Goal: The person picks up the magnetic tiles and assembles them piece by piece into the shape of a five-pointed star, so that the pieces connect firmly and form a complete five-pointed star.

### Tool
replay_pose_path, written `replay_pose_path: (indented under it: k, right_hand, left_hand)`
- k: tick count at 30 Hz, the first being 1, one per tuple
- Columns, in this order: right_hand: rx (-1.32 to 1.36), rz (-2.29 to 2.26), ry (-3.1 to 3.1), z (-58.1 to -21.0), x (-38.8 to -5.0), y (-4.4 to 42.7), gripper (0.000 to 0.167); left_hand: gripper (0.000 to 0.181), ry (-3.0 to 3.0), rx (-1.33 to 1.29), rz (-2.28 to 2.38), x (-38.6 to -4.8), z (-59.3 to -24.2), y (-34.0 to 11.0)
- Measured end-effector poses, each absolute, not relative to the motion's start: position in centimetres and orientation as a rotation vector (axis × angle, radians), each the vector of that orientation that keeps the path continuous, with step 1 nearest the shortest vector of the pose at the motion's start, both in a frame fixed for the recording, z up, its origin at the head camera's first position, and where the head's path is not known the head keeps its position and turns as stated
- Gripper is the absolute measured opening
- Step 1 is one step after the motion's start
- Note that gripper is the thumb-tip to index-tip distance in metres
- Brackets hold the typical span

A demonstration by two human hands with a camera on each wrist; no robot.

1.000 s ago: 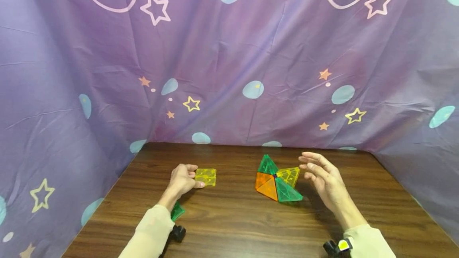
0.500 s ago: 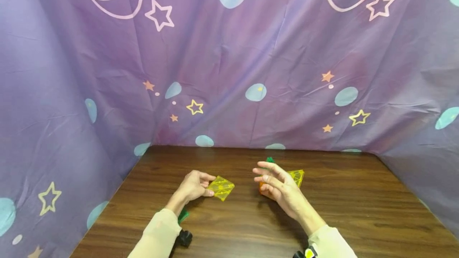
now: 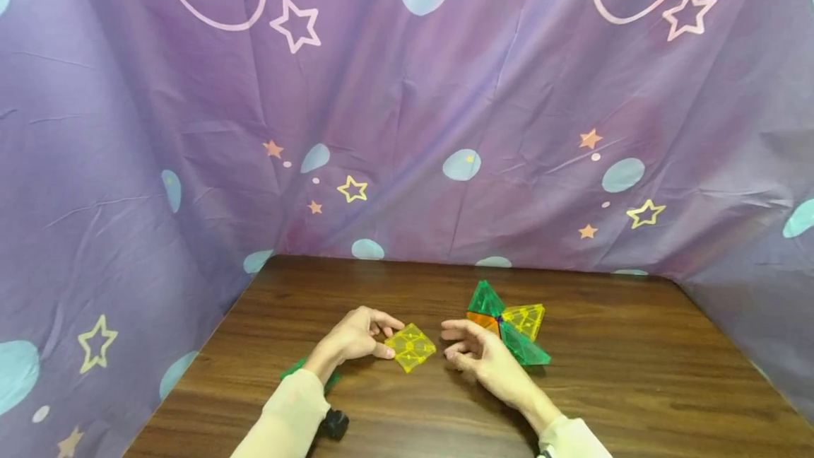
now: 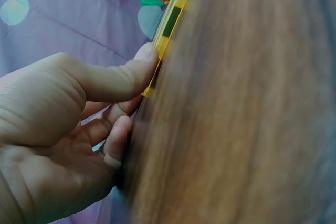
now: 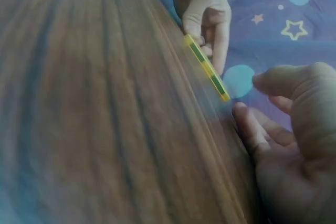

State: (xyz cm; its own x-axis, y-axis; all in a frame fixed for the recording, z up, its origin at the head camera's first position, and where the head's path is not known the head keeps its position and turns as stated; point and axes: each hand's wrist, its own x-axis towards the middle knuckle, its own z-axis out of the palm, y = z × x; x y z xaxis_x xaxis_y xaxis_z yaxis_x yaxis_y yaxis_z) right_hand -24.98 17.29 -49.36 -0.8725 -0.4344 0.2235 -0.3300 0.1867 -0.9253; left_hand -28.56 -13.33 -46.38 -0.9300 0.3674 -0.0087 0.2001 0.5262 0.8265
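Observation:
My left hand (image 3: 352, 334) pinches a translucent yellow square magnetic tile (image 3: 412, 347) by one corner, low over the tabletop. Seen edge-on in the left wrist view, the yellow tile (image 4: 171, 22) has the thumb on its near side. My right hand (image 3: 492, 366) is just right of the tile, fingers relaxed and slightly bent, with a small gap to it. Nothing lies between its thumb and fingers (image 5: 249, 129) in the right wrist view. Behind that hand lies a joined fan of tiles: green (image 3: 524, 348), yellow (image 3: 526, 316) and orange (image 3: 481, 321), partly covered by the hand.
Green tiles (image 3: 292, 369) lie beneath my left wrist, mostly hidden by the forearm. The dark wooden table (image 3: 636, 373) meets a purple patterned cloth (image 3: 394, 119) at its back and sides.
The left hand has carried the yellow square tile right and nearer to me, turning it cornerwise. The right hand has moved left from beyond the fan, passing over it, towards the tile.

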Motion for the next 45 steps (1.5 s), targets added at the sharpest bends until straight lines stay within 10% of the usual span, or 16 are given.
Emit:
replay_pose_path:
  k: [45]
  right_hand:
    - [-0.723,-1.794,2.62,-50.0,-24.5,16.9,0.023]
  left_hand:
    - [0.028,2.601,0.656,1.306,-28.0,-47.0,-11.7]
